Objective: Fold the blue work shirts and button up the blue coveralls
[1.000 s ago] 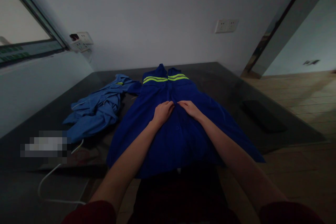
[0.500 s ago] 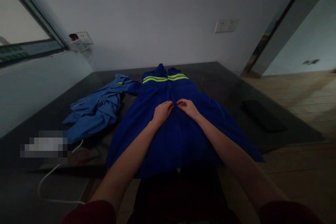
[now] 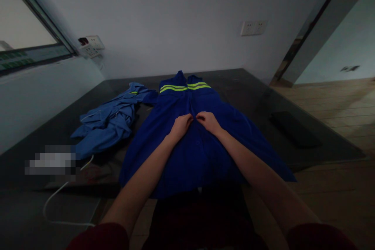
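Note:
A dark blue work jacket (image 3: 202,148) with two yellow-green reflective stripes near its collar lies spread flat on a dark table (image 3: 249,90), collar away from me. My left hand (image 3: 181,125) and my right hand (image 3: 208,121) meet at the jacket's centre front, fingers curled and pinching the cloth of the front opening. A row of small buttons runs down the front below my hands.
A lighter blue garment (image 3: 108,123) lies crumpled to the left of the jacket. A white cable (image 3: 55,203) loops over the table's near left. A flat black object (image 3: 294,129) rests at the right. Wall sockets (image 3: 253,27) sit behind.
My right hand has gone from lying flat to a pinch, and both hands have drawn together on the jacket's front. The jacket has stayed where it was.

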`<state>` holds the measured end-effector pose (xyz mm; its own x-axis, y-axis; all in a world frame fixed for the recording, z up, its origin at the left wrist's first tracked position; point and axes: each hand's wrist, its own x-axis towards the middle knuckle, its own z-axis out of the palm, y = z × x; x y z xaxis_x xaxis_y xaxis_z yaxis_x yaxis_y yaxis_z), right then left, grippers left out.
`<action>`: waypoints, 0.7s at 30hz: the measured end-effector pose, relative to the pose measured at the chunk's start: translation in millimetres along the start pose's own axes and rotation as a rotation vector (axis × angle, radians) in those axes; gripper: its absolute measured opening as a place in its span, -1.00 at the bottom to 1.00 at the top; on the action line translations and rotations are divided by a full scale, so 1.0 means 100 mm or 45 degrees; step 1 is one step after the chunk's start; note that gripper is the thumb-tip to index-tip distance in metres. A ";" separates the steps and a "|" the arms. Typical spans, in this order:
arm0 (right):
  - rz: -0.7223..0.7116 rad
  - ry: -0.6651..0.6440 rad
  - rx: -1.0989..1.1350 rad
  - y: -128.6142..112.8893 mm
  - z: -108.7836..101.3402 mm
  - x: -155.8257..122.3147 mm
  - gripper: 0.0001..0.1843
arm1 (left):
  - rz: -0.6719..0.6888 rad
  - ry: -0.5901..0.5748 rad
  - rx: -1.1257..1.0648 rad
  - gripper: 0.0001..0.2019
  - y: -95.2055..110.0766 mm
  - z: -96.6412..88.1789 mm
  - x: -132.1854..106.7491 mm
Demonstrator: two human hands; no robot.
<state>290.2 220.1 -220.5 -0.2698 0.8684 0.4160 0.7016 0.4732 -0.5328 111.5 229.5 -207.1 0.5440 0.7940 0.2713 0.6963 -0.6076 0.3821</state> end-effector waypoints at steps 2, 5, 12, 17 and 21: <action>-0.002 -0.027 -0.068 -0.01 0.00 0.00 -0.85 | -0.048 0.001 -0.045 -0.81 0.01 0.02 0.00; 0.009 -0.057 -0.135 -0.01 0.02 0.00 -0.85 | -0.084 0.001 -0.083 -0.80 0.04 0.04 -0.01; 0.034 -0.131 -0.269 -0.04 -0.01 0.00 -0.88 | -0.107 -0.001 -0.010 -0.73 0.11 0.05 -0.03; 0.042 -0.137 -0.433 -0.18 -0.05 -0.03 -0.83 | -0.257 0.043 0.046 -0.68 0.13 0.04 -0.02; 0.062 -0.139 -0.517 -0.26 -0.05 -0.04 -0.80 | -0.407 0.018 0.089 -0.64 0.15 0.05 -0.02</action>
<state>276.0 203.3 -204.9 -0.2827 0.9093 0.3055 0.9124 0.3532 -0.2070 123.3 218.2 -206.2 0.2864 0.9447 0.1598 0.8617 -0.3269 0.3882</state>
